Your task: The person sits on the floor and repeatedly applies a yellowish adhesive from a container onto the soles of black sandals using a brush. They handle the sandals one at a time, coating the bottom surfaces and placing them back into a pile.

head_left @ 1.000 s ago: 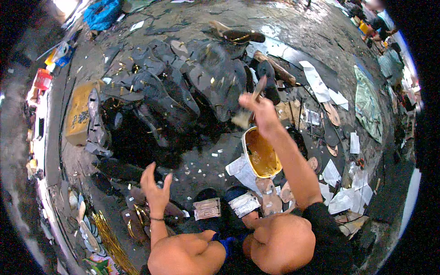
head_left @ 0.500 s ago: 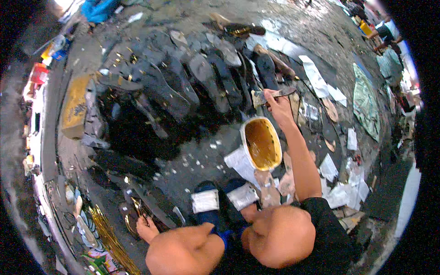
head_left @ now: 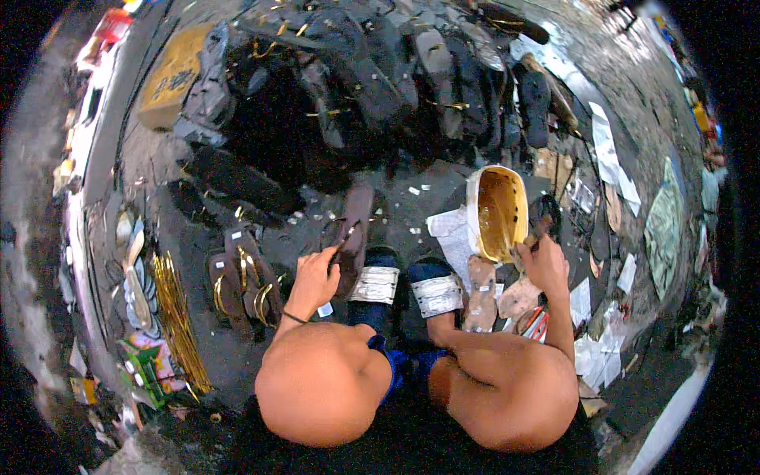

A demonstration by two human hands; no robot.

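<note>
My left hand (head_left: 315, 281) is closed at the near end of a dark brown sandal (head_left: 360, 212), gripping its edge beside my left foot. My right hand (head_left: 545, 265) is closed round a brush (head_left: 545, 225) at the near right corner of a white tub (head_left: 473, 212). The brush's dark handle points up; its pale end is mostly hidden by my fingers and the tub's rim. Amber-brown glue (head_left: 500, 207) coats the inside of the tub. White paper (head_left: 450, 234) lies under the tub's left side.
Several dark soles (head_left: 364, 87) are laid out in a row ahead. Sandals with gold straps (head_left: 244, 273) sit at the left, beside a bundle of gold strips (head_left: 176, 317). Pale sole-shaped pieces (head_left: 480, 294) lie by my right foot. A yellow block (head_left: 170, 79) stands at the far left.
My left hand has come from the gold-strapped sandals to the middle with the brown sandal. My right hand has moved the brush from beyond the tub back to its near corner. The view has shifted.
</note>
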